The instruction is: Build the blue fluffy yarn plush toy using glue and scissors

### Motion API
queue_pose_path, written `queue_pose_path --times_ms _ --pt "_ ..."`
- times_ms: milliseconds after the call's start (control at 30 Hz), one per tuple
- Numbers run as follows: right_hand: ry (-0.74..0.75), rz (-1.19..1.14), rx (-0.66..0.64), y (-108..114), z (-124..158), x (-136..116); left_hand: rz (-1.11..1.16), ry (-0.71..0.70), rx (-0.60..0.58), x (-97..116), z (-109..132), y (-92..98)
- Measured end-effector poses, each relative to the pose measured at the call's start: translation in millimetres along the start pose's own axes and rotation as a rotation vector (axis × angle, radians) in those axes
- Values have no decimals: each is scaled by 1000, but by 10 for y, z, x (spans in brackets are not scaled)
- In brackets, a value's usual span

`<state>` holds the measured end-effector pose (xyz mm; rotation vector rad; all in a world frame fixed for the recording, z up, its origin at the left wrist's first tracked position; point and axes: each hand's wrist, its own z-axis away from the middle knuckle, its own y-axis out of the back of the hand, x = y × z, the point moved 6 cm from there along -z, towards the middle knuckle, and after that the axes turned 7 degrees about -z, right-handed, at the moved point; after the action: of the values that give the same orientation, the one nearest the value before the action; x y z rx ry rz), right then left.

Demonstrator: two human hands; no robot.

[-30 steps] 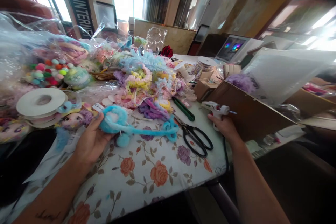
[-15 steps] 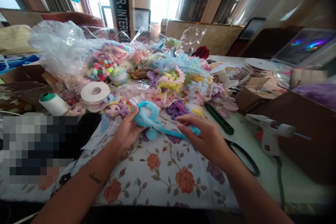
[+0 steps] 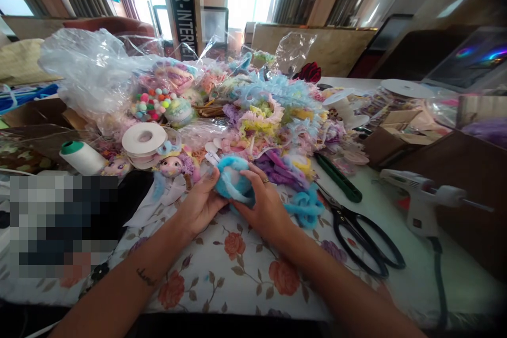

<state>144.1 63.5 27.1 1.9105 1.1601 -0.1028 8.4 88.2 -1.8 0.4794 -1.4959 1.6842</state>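
A fluffy light-blue yarn bundle with a paler middle is held between both hands above the floral cloth. My left hand grips its left side, thumb on top, beside a small white tag. On the bundle's right side, my right hand has its fingers closed round the edge; a ring shows on one finger. A loose heap of the same blue yarn lies on the cloth just right of my right hand. Black-handled scissors rest further right.
Frilly pastel trims and plastic wrap pile up behind the hands. A white ribbon spool and thread cone stand left. At right are a glue gun, a dark green tool and a cardboard box.
My right hand has moved left from the yarn's loose strand onto the bundle. The strand now lies heaped on the cloth, and the scissors show in full. The bundle has shifted slightly right.
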Motion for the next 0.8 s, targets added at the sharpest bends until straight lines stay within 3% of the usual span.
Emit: queue_pose_path --times_ms 200,367,500,800 --pt "1 -12 46 104 15 63 -117 -24 -108 39 44 -45" --pt "67 -32 11 131 33 67 -177 28 -99 59 48 26" --pt "131 -36 -34 83 50 58 -235 -24 -134 85 60 32" --pt "156 -42 -71 42 63 55 -274 -84 -69 72 32 66"
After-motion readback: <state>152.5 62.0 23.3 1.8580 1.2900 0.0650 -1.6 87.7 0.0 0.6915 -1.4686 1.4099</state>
